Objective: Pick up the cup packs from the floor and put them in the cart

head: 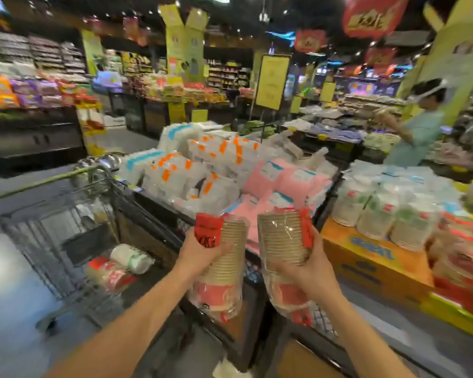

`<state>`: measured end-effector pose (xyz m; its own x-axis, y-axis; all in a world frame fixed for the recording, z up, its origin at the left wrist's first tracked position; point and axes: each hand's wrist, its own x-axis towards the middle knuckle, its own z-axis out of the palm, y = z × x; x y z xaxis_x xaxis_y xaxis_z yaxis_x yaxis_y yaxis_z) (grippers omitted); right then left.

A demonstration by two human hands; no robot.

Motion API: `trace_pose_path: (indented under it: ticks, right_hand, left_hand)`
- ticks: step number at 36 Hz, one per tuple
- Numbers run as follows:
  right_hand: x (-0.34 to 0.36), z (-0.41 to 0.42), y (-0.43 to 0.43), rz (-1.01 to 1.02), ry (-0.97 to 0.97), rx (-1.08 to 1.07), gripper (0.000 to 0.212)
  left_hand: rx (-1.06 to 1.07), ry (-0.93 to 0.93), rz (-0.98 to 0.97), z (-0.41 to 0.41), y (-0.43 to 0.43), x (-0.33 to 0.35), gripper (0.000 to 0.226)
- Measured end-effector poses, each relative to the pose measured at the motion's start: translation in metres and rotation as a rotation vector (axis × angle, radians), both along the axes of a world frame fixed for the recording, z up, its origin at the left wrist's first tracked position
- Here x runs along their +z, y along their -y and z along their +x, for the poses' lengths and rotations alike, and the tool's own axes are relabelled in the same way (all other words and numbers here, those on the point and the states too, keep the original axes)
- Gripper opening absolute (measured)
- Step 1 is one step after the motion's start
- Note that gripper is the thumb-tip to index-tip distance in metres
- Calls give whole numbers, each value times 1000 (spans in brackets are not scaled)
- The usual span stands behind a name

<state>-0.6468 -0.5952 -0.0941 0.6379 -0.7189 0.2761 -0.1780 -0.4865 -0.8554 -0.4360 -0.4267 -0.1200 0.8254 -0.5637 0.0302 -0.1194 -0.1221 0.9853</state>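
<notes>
Left hand (202, 253) grips one wrapped brown cup pack (224, 266), right hand (309, 268) grips a second cup pack (284, 246), both held beside the wire cart (58, 227), which holds two packs (120, 266).

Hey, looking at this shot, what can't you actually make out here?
Head view only:
- Printing on the red label of the left-hand cup pack: blurred.
- Right-hand cup pack: its far side is covered by the right hand.
- Packs in the cart: smeared by motion blur.
- The floor below: cut off by the arms.
</notes>
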Motion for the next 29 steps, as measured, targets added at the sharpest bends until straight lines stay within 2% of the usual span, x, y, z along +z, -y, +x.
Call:
trace_pose_path:
  ticks: [2,3,7,12,16,23,26,29]
  right_hand:
    - [-5,53,-13,-18,-18,89,109]
    - [-7,80,-19,-20,-27,124,106]
    - [-21,182,-49,6,-61,254,106]
    - [-42,290,-85,10,-77,380,92]
    - [-53,356,-106,11,-133,481,113]
    - [-90,459,-96,25,-314,627,128]
    - [-113,501,-84,46,-382,673,137]
    - [-145,538,-70,74,-438,700,130]
  left_hand:
    - [80,-19,-26,33,-22,0,41]
    - [117,-32,-19,55,-34,-7,45]
    - [272,-143,3,142,-88,-34,85]
    - [463,-268,-6,217,-147,-51,91]
    - [538,-344,-25,264,-176,-68,97]
    - [623,-456,-41,328,-177,-114,102]
    - [685,-465,-30,349,-162,-133,90]
    - [789,-487,-27,364,-141,-154,80]
